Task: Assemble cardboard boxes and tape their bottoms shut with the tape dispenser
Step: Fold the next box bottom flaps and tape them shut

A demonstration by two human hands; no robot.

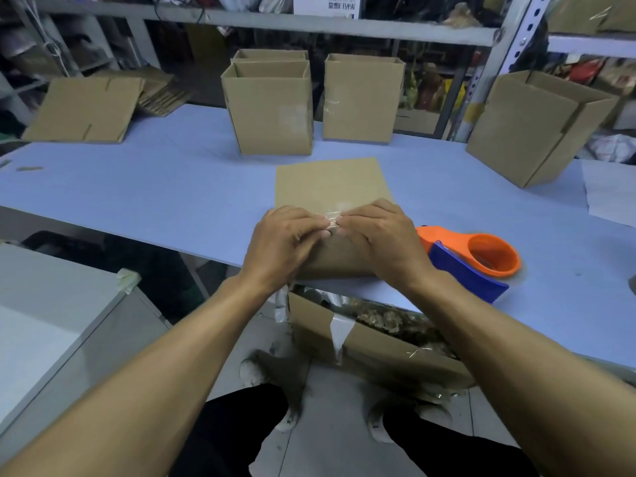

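Note:
A brown cardboard box (332, 182) lies on its side near the front edge of the blue table (137, 194). A strip of clear tape (339, 208) runs over the box's near top edge and looks crinkled there. My left hand (282, 246) and my right hand (382, 239) sit side by side on that edge. Their fingers are curled and the fingertips meet on the tape, pinching it against the cardboard. The orange and blue tape dispenser (481, 259) lies on the table just right of my right hand, and neither hand touches it.
Three assembled boxes (272, 111) (361, 98) (530, 129) stand open-topped at the back and right. Flat cardboard blanks (86, 110) lie at the back left. An open carton of scraps (371, 342) sits below the table edge, and a white cabinet (51, 315) stands at the left.

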